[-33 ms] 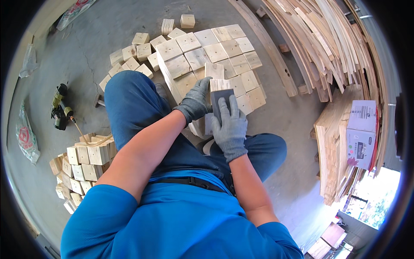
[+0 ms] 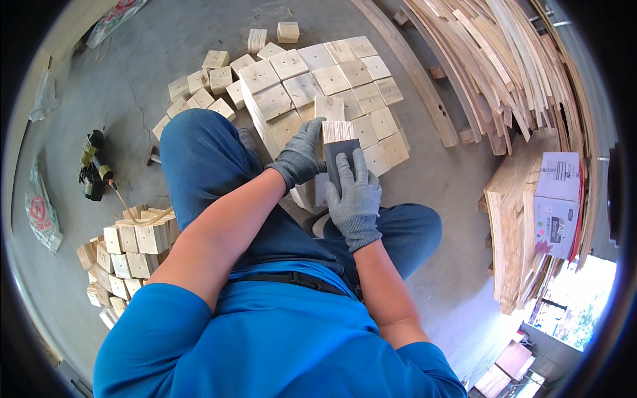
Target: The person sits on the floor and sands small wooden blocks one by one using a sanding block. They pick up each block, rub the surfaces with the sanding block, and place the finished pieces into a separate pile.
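My left hand (image 2: 302, 156), in a grey knit glove, grips the left side of a pale wooden block (image 2: 338, 131) with ridged end layers. Over that block lies a flat dark grey sanding block (image 2: 337, 154). My gloved right hand (image 2: 355, 196) holds it from above, fingers along its face and thumb at its left edge. Just beyond my hands another small wooden block (image 2: 329, 108) rests on a large pack of square wooden blocks (image 2: 332, 79). The underside of the held block is hidden.
Loose wooden blocks (image 2: 220, 79) lie beyond my left knee. At the left are a drill (image 2: 103, 169), a hammer (image 2: 152, 157) and a stack of blocks (image 2: 139, 240). Long wooden strips (image 2: 478, 60), a thick plank (image 2: 411, 69) and a cardboard box (image 2: 556, 199) line the right.
My right hand and the sanding block have slid very slightly toward me. My left hand keeps its place on the wooden block.
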`<state>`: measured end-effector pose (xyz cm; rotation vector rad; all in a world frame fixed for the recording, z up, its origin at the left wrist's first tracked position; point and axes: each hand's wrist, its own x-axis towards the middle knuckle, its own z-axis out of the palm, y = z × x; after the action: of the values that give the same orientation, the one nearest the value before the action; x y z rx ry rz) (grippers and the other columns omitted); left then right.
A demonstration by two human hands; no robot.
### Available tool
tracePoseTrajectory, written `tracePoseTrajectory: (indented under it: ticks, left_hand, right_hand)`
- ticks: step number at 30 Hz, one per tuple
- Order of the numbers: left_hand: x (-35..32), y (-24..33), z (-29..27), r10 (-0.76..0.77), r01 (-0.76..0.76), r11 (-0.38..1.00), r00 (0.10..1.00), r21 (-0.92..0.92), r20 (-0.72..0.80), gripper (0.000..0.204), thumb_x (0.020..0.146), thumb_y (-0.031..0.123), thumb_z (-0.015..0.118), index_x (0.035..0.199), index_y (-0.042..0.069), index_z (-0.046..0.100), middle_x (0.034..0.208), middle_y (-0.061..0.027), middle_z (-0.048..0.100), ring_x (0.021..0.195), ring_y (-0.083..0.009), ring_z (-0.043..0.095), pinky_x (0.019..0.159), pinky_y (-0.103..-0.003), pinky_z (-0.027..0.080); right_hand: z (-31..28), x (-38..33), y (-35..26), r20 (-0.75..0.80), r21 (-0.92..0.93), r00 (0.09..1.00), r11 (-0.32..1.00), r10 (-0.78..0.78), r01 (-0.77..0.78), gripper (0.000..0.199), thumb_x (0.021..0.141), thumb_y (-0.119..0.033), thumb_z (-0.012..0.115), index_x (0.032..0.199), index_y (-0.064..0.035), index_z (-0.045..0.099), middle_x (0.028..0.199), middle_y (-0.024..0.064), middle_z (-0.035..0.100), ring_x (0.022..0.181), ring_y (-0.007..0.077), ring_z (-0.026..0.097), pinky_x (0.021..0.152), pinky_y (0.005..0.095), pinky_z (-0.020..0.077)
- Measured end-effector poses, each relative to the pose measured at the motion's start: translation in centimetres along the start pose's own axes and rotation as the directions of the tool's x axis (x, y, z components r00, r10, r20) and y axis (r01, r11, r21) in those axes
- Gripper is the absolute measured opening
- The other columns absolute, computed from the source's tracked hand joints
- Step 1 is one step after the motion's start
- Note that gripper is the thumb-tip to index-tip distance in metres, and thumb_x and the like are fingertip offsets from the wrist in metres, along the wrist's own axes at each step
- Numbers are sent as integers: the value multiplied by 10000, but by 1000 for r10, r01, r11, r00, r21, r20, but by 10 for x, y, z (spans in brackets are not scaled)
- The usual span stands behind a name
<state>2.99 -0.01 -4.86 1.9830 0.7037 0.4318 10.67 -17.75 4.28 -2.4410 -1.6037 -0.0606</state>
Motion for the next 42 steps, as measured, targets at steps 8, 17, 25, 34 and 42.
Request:
tracePoseTrajectory:
  ticks: [8,17,25,34,42]
  left_hand:
    - [0,-22,10,13,-10,998,998,58,-56,1126,671,294,989,1592,94,374,1526,-241,474,1429,-445,508,1198,-459,452]
    - [-1,-1,5,-57,57,998,998,38,2,1129,689,315,992,1596,81,361,1542,-252,468,1431,-446,507,1198,-455,453]
    - [6,-4,8,-81,80,990,997,118,1,1184,650,302,996,1606,65,338,1535,-261,475,1432,-432,512,1222,-443,441]
    - [8,-27,26,16,-16,1000,999,4,-38,1143,636,323,1000,1557,53,378,1476,-250,501,1364,-412,552,1184,-442,468]
    - [3,-19,29,49,-43,998,991,47,-128,1140,667,333,1002,1568,30,374,1434,-230,508,1344,-380,537,1178,-418,450]
  right_hand:
    - [10,55,-5,-25,-17,999,1000,26,-26,621,953,-359,714,1537,-175,608,1629,188,480,1193,436,617,1013,572,502]
    - [14,106,5,23,14,994,994,104,-104,641,932,-358,732,1533,-179,600,1620,192,498,1172,450,650,1002,582,524]
    - [-4,11,10,67,49,996,997,54,-58,701,913,-345,759,1570,-184,572,1663,192,451,1289,467,594,1080,598,481]
    - [-3,16,6,54,17,995,996,88,-89,657,925,-359,738,1545,-191,601,1667,179,439,1245,444,597,1039,602,485]
    - [15,101,21,-35,30,987,987,158,-157,652,900,-299,757,1524,-191,598,1607,187,513,1103,416,672,955,557,537]
